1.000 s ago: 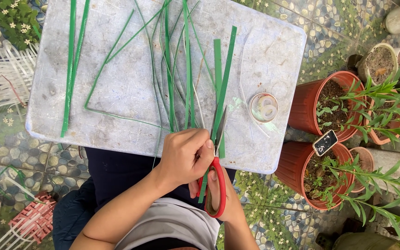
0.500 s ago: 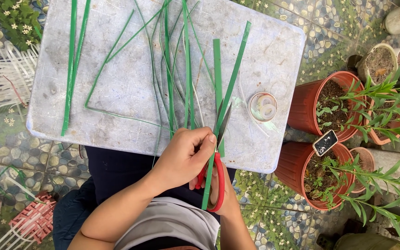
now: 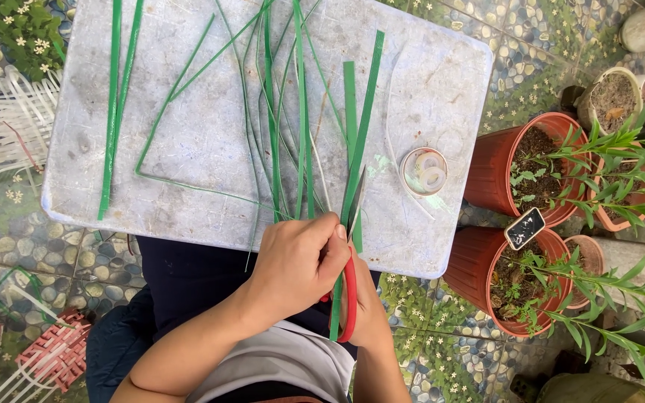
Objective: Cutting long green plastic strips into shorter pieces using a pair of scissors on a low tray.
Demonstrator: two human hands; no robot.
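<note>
The step in hand looks like slitting a long green plastic strip (image 3: 361, 127) lengthwise: the strip runs from the far part of the white tabletop (image 3: 188, 142) down past the near edge and on between the hands, where its lower end hangs over the person's lap. The right hand (image 3: 363, 313), mostly hidden under the left, is closed through the red handles of a pair of scissors (image 3: 349, 254), whose dark blades point up along the strip and lie against it at the table's near edge; whether the blades are parted or closed at this instant is hard to tell. The left hand (image 3: 293, 265) is curled over the strip and the scissor handles, fingers pinching the strip just below the blades to keep it taut. To the left of it lie other cut strips and thin green slivers (image 3: 270, 119), fanned across the tabletop, with two more long green strips (image 3: 113, 112) well apart near the left edge. A small roll of clear tape (image 3: 423, 170) sits just to the right of the strip. Terracotta pots with leafy plants (image 3: 531, 172) stand beside the table on the pebble-patterned floor. By my judgement the next move calls for keeping the strip straight and tensioned, and for steering the blades along its middle so the cut does not wander toward an edge
</note>
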